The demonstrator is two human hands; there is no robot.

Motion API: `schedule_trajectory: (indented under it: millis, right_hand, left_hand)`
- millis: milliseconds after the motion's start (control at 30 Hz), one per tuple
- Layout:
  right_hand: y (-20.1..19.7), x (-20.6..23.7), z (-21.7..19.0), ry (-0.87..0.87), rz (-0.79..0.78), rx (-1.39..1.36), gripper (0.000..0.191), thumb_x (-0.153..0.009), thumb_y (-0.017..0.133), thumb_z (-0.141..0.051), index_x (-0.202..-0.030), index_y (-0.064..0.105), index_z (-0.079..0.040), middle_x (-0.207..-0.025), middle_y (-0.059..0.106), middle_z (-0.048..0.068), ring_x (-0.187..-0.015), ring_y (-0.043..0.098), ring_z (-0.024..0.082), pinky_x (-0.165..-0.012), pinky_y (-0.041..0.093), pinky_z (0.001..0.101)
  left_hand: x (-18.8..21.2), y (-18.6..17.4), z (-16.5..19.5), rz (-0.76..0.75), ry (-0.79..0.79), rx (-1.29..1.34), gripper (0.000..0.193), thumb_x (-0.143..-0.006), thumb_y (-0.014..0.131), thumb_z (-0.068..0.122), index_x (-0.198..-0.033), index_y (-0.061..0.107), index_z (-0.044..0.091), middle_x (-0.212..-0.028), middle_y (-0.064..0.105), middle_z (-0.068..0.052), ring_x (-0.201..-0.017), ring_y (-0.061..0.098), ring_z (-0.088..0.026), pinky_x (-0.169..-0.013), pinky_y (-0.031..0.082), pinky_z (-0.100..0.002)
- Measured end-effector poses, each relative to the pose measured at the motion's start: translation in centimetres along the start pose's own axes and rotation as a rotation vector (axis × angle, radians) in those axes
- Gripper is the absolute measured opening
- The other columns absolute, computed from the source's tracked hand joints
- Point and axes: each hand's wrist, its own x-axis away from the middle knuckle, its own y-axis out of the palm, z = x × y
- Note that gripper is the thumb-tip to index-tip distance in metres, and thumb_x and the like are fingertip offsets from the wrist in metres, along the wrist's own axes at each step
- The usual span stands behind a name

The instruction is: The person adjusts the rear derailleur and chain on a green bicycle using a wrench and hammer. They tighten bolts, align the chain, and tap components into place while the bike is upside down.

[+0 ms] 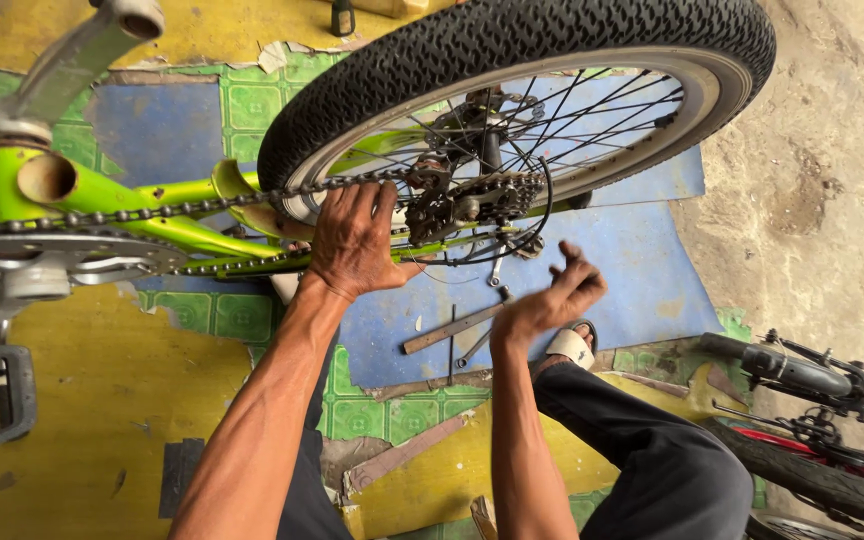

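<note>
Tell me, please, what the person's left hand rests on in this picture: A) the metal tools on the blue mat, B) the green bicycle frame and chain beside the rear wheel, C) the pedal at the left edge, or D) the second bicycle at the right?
B: the left hand lies spread over the green frame and chain next to the rear wheel, while the right hand hangs open above the tools.

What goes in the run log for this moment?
left hand: pressed on lime-green bicycle frame by rusty chain | right hand: open, empty, below rear derailleur | flat metal bar: on floor
</note>
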Motion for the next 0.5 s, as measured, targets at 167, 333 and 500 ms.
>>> schedule_trajectory:
  millis: [167, 333, 500]
  right_hand:
    - [7.8, -2.9, 2.4, 0.181, 0.185, -0.431, 0.021, -0.108, 0.053, -0.024, -0.109, 0.049, -0.003, -0.089, 0.058, 0.007, -0.076, 0.057, 0.016, -0.070, 0.051, 0.0329]
    - [7.6, -3.0, 1.9, 0.205, 0.093, -0.485, 0.022, -0.107, 0.058, -0.026, -0.105, 0.045, -0.007, -0.083, 0.053, 0.004, -0.070, 0.054, 0.011, -0.061, 0.047, 0.0270]
    - [6.9, -2.4, 1.7, 0.260, 0.079, -0.490, 0.026, -0.106, 0.061, -0.028, -0.103, 0.045, -0.008, -0.078, 0.053, 0.001, -0.063, 0.052, 0.007, -0.054, 0.043, 0.0229]
  left_hand:
    - [-1.0, -0.3, -0.2, 0.027, 0.003, 0.024, 0.101, -0.056, 0.093, 0.063, -0.120, 0.062, -0.008, -0.102, 0.064, -0.021, -0.091, 0.062, -0.033, -0.084, 0.048, -0.046]
    - [-1.3, -0.4, 0.2, 0.030, -0.007, 0.019, 0.099, -0.055, 0.093, 0.064, -0.117, 0.062, -0.007, -0.100, 0.066, -0.020, -0.088, 0.062, -0.032, -0.080, 0.048, -0.046]
    - [-0.4, -0.5, 0.4, 0.029, 0.004, 0.024, 0.099, -0.058, 0.093, 0.066, -0.116, 0.062, -0.008, -0.099, 0.065, -0.021, -0.087, 0.061, -0.031, -0.080, 0.048, -0.045]
